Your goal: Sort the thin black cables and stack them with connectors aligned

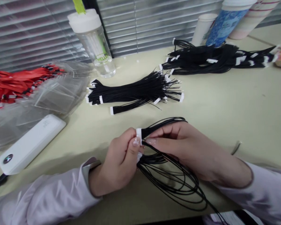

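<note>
My left hand is closed in a pinch on the white taped end of a black wire bundle, thumb on top. My right hand grips the same bundle just right of the white end, fingers curled over the strands. The thin black wires loop loosely under both hands toward the table's near edge. A pile of black wire bundles with white ends lies on the table beyond my hands. A second, larger pile of black bundles lies at the back right.
A white power bank lies at the left. Clear plastic sleeves and red lanyards fill the far left. A clear water bottle stands at the back, cups at the back right. A small dark object lies to the right.
</note>
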Available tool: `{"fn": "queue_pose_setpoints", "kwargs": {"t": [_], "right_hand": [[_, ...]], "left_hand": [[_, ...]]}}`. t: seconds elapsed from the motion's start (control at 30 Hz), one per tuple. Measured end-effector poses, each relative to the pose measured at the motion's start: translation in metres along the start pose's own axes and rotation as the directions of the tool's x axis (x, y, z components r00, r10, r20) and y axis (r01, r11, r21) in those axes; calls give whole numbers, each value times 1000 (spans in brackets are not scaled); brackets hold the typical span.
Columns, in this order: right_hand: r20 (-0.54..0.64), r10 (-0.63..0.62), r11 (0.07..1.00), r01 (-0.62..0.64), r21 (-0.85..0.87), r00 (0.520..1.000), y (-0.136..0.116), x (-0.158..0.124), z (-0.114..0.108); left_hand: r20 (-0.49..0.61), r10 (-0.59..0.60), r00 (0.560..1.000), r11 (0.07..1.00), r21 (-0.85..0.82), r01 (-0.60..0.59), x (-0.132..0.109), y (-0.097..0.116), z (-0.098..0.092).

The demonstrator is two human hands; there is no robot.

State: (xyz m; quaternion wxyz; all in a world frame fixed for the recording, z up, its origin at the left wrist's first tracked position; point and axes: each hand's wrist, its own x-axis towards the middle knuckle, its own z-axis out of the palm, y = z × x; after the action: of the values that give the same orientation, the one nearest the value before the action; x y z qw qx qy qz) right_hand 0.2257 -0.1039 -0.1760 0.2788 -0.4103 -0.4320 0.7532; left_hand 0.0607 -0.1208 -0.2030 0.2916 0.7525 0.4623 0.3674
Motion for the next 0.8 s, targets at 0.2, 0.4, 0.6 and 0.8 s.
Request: {"fn": "queue_pose_setpoints", "kwargs": {"t": [0.2, 0.4, 0.6, 0.8], "right_hand": [[-41, -47, 987, 40, -159, 998, 3, 0, -1], [-17, -25, 994, 23, -108, 1000, 0, -1, 1], [-21, 98, 990, -99, -96, 995, -1, -3, -2], [-68, 183, 981, -186, -57, 981, -1, -3, -3]], "left_hand": [[39, 49, 998, 999, 1, -49, -1, 1, -1], [7, -16, 1000, 1000, -15, 16, 0, 1, 0], [25, 4, 1000, 1000, -13, -4, 1, 1, -1], [38, 43, 998, 999, 24, -44, 2, 2, -1]]}}
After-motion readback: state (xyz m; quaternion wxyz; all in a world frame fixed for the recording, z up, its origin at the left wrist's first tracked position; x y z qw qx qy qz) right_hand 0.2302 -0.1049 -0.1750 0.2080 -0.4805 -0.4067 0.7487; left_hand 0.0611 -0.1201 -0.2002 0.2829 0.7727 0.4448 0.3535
